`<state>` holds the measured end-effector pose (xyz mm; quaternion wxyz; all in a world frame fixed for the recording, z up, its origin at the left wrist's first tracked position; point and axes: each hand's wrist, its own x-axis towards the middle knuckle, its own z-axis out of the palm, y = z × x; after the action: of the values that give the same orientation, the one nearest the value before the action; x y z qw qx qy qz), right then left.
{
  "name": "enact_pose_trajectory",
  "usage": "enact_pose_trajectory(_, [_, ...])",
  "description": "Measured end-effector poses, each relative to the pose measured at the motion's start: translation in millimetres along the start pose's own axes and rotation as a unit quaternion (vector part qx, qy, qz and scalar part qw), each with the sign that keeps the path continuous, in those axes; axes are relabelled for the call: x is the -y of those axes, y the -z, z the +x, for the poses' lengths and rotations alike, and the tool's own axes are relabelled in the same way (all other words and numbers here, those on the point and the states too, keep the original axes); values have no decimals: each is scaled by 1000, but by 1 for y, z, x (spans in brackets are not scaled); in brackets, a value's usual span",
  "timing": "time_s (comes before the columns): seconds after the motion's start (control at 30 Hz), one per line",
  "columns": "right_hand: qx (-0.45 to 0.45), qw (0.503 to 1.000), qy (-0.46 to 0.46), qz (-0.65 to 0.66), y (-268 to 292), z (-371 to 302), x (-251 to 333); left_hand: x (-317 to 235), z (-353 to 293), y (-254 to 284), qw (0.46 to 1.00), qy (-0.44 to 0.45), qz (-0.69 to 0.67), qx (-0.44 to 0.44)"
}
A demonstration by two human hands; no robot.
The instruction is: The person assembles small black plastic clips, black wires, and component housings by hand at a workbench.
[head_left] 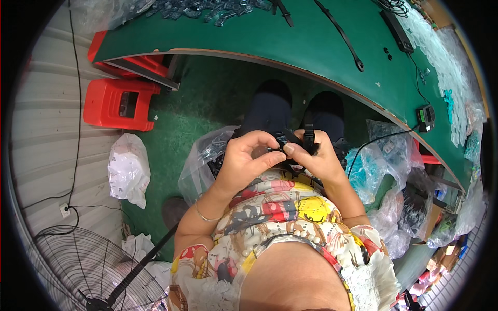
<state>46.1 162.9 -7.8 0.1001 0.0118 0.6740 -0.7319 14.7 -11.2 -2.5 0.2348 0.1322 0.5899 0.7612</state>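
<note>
Above my lap, a black strap with a buckle (309, 136) sticks up from my right hand (320, 158), whose thumb and fingers are closed on it. My left hand (250, 155) is closed too, thumb and forefinger pinching a small dark glossy plastic piece (281, 140) against the strap. The two thumbs almost meet there. My fingers cover much of that piece, so its exact shape is hard to make out. Below the hands, more black strapping partly shows against my clothes.
On the green table (233, 39) lie a heap of clear bluish plastic pieces (207, 10), a loose black strap (342, 36) and a black power strip (397, 31). Red stools (111, 103) stand at left, above a fan (93, 269). Plastic bags (371, 171) sit at right.
</note>
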Motion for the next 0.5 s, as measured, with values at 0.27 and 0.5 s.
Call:
enact_pose_trajectory(0.27, [81, 958, -51, 269, -6, -7, -6, -8, 0, 2, 989, 67, -17, 131])
enact_pose_trajectory(0.5, [133, 871, 12, 474, -13, -9, -11, 8, -3, 4, 946, 113, -273, 131])
